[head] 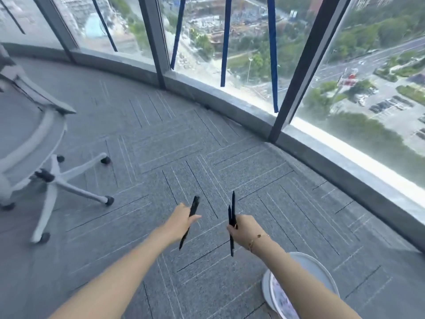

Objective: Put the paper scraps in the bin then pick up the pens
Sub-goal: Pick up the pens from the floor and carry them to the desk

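Note:
My left hand [179, 223] is closed around one black pen [194, 204], held above the grey carpet, its tip pointing down toward me. My right hand [245, 230] grips two black pens [232, 203] together, standing nearly upright. The two hands are level with each other, a short gap between them. A white round bin [318, 270] stands on the floor at the lower right, partly hidden by my right forearm. Pale paper scraps [281, 298] show inside it.
A white office chair [49, 178] on castors stands at the left. A curved glass wall [230, 42] with dark frames and blue tape strips runs across the back and right, over a low grey ledge [241, 109]. Grey patterned carpet [161, 146] covers the floor.

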